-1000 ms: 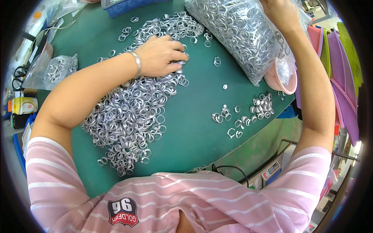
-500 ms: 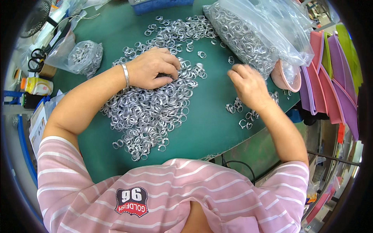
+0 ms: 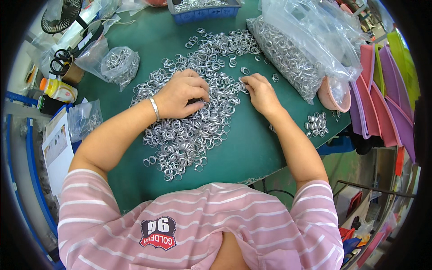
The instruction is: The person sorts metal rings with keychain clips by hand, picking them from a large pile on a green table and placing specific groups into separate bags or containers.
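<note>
A large heap of silvery metal rings [image 3: 186, 135] spreads over the green table. My left hand [image 3: 185, 95], with a bangle at its wrist, rests on the heap; its fingers and thumb curl together over some rings, and the palm hides what lies inside. At the heap's right edge my right hand [image 3: 262, 93] has its thumb and fingers pinched on a ring [image 3: 243, 84]. A smaller group of rings [image 3: 317, 124] lies near the table's right edge, and my right forearm partly hides another ring or two.
A clear bag full of rings [image 3: 288, 54] leans at the back right beside a pink cup [image 3: 333, 96]. At the back stands a blue bin [image 3: 207, 14]. Left are a small bag of rings [image 3: 120, 65], scissors [image 3: 60, 62] and a yellow bottle [image 3: 60, 90]. Coloured trays [image 3: 380, 90] stand right.
My right hand has moved left, from above the small group of rings to the heap's edge. My left hand stays on the heap. The whole view has shifted slightly.
</note>
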Demonstrator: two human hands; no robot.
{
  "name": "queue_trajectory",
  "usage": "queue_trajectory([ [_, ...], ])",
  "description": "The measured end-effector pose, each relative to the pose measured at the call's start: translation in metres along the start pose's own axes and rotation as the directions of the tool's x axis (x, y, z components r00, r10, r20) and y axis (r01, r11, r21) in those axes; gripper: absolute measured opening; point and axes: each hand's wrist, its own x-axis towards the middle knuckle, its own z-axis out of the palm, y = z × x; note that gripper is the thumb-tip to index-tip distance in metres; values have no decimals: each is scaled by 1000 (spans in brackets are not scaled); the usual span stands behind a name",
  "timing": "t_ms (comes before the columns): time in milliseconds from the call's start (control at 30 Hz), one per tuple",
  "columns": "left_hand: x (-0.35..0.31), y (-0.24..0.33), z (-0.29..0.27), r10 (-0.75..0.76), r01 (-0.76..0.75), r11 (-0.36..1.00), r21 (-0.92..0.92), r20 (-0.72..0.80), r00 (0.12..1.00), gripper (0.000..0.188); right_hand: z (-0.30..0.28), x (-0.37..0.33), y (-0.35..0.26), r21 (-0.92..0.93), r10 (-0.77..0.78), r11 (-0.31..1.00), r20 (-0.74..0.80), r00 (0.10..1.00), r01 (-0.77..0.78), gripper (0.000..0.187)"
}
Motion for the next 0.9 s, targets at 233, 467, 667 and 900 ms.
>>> queue_trajectory([
  [233,-3,3,4,-30,31,999,13,-47,998,17,2,-21,-1,107,57,993,-135,989,-42,15],
  [467,1,8,5,-18,22,998,55,-61,998,16,-67,-78,-11,-69,157,977,-406,900,-202,16],
  [667,-2,6,6,-6,11,999,46,-92,996,16,-130,-144,79,-609,250,605,-467,848,-514,15],
  [900,-7,-3,4,14,-17,999,-42,-75,997,14,-90,-90,30,-215,181,935,-398,899,-284,12],
])
